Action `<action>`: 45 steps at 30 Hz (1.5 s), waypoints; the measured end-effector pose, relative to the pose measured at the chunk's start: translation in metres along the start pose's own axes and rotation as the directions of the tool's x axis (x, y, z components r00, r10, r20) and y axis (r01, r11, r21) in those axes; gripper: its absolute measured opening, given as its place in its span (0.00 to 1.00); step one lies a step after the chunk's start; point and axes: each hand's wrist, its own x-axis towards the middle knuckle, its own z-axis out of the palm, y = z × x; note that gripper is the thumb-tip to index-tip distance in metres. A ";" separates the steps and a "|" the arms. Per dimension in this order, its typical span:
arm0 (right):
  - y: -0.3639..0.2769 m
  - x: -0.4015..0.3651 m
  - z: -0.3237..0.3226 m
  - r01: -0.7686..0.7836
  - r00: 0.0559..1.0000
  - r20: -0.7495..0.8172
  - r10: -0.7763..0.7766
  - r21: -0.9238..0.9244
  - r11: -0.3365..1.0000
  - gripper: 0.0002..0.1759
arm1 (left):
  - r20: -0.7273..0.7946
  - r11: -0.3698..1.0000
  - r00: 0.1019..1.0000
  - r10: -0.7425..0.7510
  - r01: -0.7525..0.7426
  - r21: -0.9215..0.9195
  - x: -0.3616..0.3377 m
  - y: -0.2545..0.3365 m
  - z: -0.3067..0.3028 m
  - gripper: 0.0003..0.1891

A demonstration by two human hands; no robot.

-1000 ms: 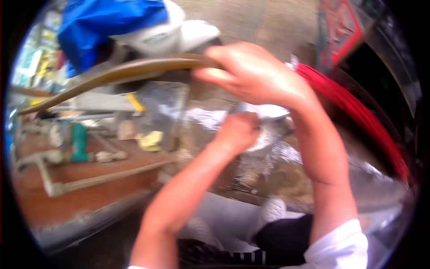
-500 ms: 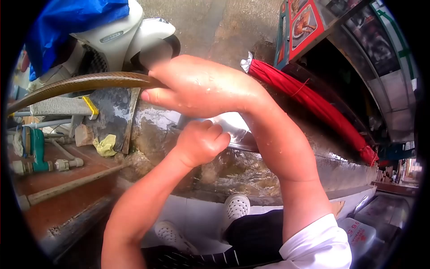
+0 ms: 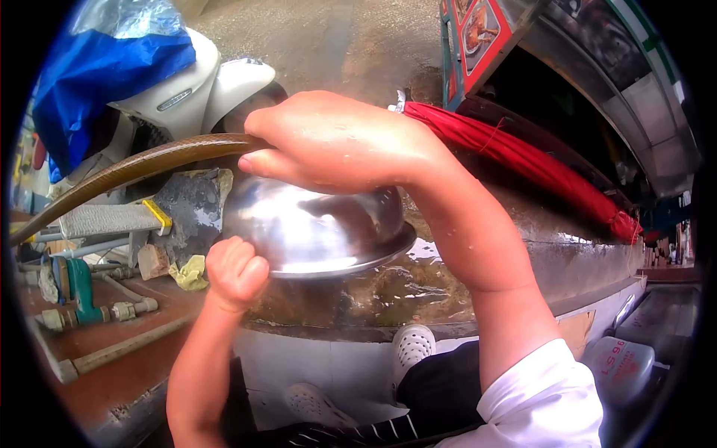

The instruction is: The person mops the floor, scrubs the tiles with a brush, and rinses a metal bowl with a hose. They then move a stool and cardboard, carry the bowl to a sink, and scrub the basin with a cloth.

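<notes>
My right hand (image 3: 328,142), wet with drops, is closed around the end of a brown ribbed hose (image 3: 142,157) that curves in from the left. Below it is a shiny stainless steel bowl (image 3: 314,228), its rounded outside turned up towards me and its rim low. Closed at the left end of that rim is my left hand (image 3: 237,272), knuckles towards me. The hose's mouth is hidden behind my right hand, which also covers part of the bowl's top.
Wet paving (image 3: 396,299) lies beneath the bowl. A white scooter (image 3: 179,89) under a blue cover (image 3: 97,71) stands at the upper left. Pipes with a green valve (image 3: 84,287) are on the left. A folded red umbrella (image 3: 515,164) lies on the right.
The bowl has come up into view with its outside showing, and my left hand has moved left along with it. My right hand stays on the hose. The view has shifted slightly.
</notes>
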 end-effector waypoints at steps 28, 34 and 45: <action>-0.024 -0.025 0.028 0.093 0.898 -0.416 -0.143 -0.137 0.986 0.10 | 0.288 0.827 0.885 -0.365 0.451 -0.335 0.066 0.023 0.112 0.13; -0.013 -0.013 0.033 0.056 0.889 -0.431 -0.154 -0.231 0.971 0.10 | 0.147 0.749 0.755 -0.640 0.655 -0.104 0.038 0.018 0.087 0.14; -0.012 -0.012 0.019 0.065 0.868 -0.471 -0.158 -0.209 0.976 0.13 | 0.039 0.330 0.369 -0.928 0.870 -0.366 -0.012 0.028 0.055 0.12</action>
